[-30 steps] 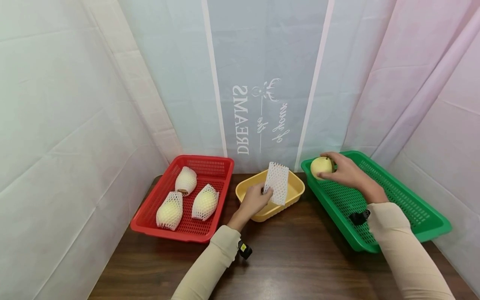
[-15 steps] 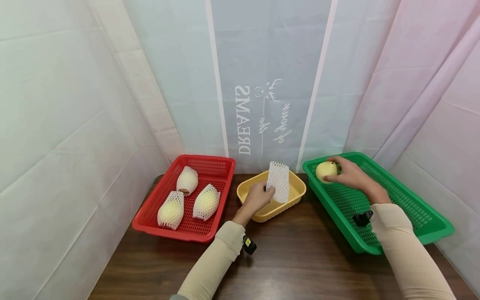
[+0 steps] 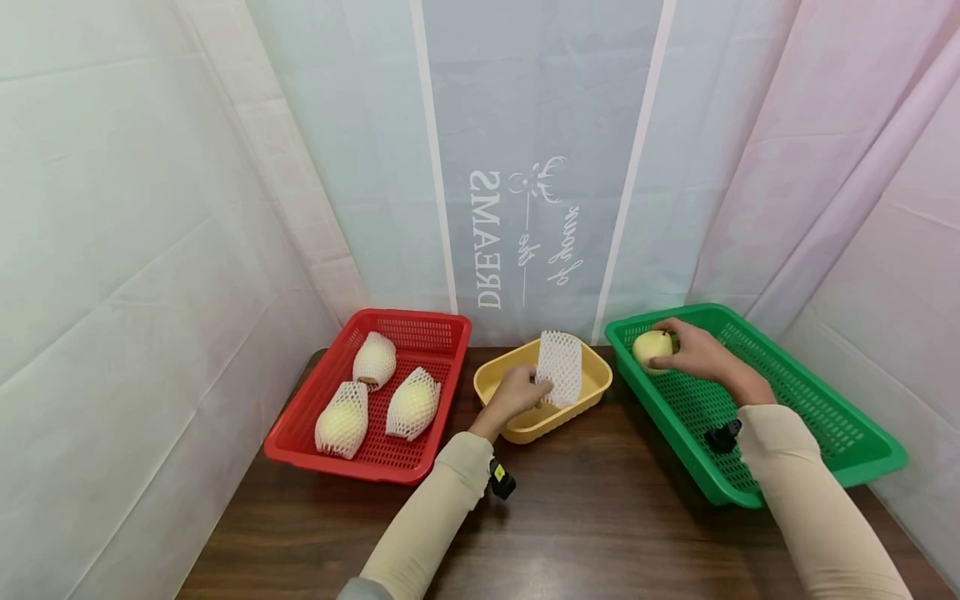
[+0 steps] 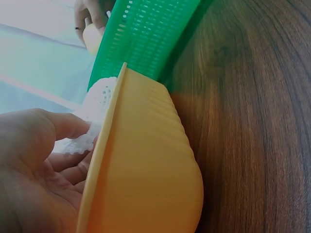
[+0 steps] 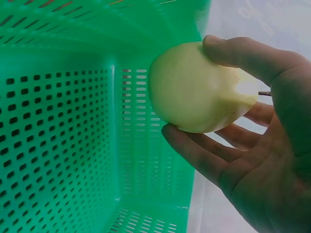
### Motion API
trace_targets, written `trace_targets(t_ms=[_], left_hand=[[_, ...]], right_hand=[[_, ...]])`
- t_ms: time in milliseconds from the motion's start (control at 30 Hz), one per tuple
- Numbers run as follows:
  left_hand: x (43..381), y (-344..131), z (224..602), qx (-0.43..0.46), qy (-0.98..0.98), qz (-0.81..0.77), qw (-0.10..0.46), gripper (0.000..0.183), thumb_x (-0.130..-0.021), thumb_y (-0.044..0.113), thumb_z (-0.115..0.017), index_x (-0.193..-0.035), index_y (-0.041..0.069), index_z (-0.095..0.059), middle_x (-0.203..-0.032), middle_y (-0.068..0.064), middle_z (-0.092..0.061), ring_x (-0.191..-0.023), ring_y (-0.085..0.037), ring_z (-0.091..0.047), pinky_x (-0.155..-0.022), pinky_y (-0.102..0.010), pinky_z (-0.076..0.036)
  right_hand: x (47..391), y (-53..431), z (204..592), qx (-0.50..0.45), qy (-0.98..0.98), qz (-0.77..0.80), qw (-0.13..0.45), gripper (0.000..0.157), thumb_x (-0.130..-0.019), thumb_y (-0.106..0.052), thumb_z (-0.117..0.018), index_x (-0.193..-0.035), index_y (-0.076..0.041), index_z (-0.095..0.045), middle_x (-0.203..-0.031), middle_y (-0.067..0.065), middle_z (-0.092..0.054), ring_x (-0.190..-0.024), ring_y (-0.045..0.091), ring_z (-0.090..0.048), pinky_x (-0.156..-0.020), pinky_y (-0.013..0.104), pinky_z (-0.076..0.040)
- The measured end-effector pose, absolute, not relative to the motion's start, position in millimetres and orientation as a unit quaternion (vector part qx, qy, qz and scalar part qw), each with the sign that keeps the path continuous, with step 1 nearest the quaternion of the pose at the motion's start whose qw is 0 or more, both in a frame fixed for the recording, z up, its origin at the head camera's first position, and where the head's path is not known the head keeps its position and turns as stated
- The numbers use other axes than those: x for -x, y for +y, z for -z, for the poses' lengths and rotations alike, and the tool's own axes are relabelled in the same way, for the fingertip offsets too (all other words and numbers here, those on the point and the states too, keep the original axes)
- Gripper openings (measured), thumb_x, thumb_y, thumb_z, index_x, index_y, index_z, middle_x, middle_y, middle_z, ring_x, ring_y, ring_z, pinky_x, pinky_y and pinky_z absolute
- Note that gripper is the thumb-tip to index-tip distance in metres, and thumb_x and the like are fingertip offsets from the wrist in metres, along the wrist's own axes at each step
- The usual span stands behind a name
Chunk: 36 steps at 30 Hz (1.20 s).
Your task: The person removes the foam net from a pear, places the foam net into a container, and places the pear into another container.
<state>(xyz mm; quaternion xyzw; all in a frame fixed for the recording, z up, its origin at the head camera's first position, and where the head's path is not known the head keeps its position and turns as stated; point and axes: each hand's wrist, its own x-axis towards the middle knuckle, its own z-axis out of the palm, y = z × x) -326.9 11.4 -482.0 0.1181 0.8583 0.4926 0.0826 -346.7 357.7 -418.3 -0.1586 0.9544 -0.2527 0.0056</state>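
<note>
Yellow pear (image 5: 187, 92) held in right grip (image 3: 701, 350), stem (image 5: 264, 93) toward palm (image 5: 272, 187), white net (image 3: 560, 365) pinched low in left grip (image 3: 517, 392)

Three netted fruits (image 3: 415, 404), one bare pear (image 3: 651, 350), two baskets (image 3: 345, 470), one tub (image 3: 551, 425), seemingly one loose net (image 3: 561, 368).
</note>
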Motion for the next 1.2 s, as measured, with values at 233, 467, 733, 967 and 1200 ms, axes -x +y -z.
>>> trace_targets(t_ms=[233, 467, 733, 967, 1200], left_hand=[[332.4, 12.1, 486.8, -0.107, 0.858, -0.491, 0.109, 0.013, -0.1, 0.015, -0.07, -0.089, 0.009, -0.064, -0.069, 0.001, -0.062, -0.059, -0.011, -0.056, -0.053, -0.02, -0.042], [332.8, 11.2, 490.1, -0.104, 0.855, -0.494, 0.12, 0.02, -0.097, 0.012, -0.072, -0.081, 0.011, -0.061, -0.071, 0.0, -0.061, -0.064, -0.015, -0.062, -0.055, -0.022, -0.045], [337.7, 13.8, 492.2, -0.098, 0.871, -0.464, 0.126, 0.032, -0.097, 0.013, -0.072, -0.07, 0.014, -0.054, -0.063, 0.002, -0.058, -0.056, -0.01, -0.05, -0.052, -0.022, -0.04], [342.5, 17.9, 494.6, -0.08, 0.893, -0.425, 0.123, 0.033, -0.099, 0.015, -0.067, -0.072, 0.015, -0.048, -0.063, 0.0, -0.054, -0.056, -0.013, -0.048, -0.052, -0.025, -0.038], [343.2, 19.0, 494.3, -0.077, 0.899, -0.414, 0.12, 0.026, -0.097, 0.014, -0.069, -0.077, 0.012, -0.053, -0.069, -0.001, -0.056, -0.059, -0.014, -0.05, -0.054, -0.025, -0.04]], right_hand=[[349.1, 355.8, 424.6, 0.165, 0.954, 0.252, 0.012, 0.077, -0.095, -0.032, -0.081, -0.15, 0.011, -0.046, -0.137, 0.036, -0.056, -0.105, 0.039, -0.064, -0.08, 0.05, -0.055], [353.0, 355.6, 430.7, 0.164, 0.954, 0.251, 0.021, 0.077, -0.095, -0.032, -0.082, -0.149, 0.01, -0.047, -0.132, 0.033, -0.059, -0.104, 0.038, -0.064, -0.08, 0.049, -0.055], [355.8, 352.7, 431.2, 0.162, 0.956, 0.242, 0.032, 0.076, -0.094, -0.031, -0.082, -0.149, 0.01, -0.047, -0.129, 0.032, -0.061, -0.101, 0.036, -0.064, -0.077, 0.049, -0.055], [358.4, 353.8, 436.5, 0.163, 0.956, 0.242, 0.041, 0.072, -0.095, -0.028, -0.081, -0.147, 0.008, -0.048, -0.137, 0.036, -0.056, -0.094, 0.031, -0.064, -0.07, 0.041, -0.053], [360.2, 354.5, 440.6, 0.154, 0.957, 0.242, 0.047, 0.072, -0.095, -0.026, -0.08, -0.149, 0.008, -0.047, -0.139, 0.037, -0.054, -0.094, 0.033, -0.064, -0.07, 0.041, -0.053]])
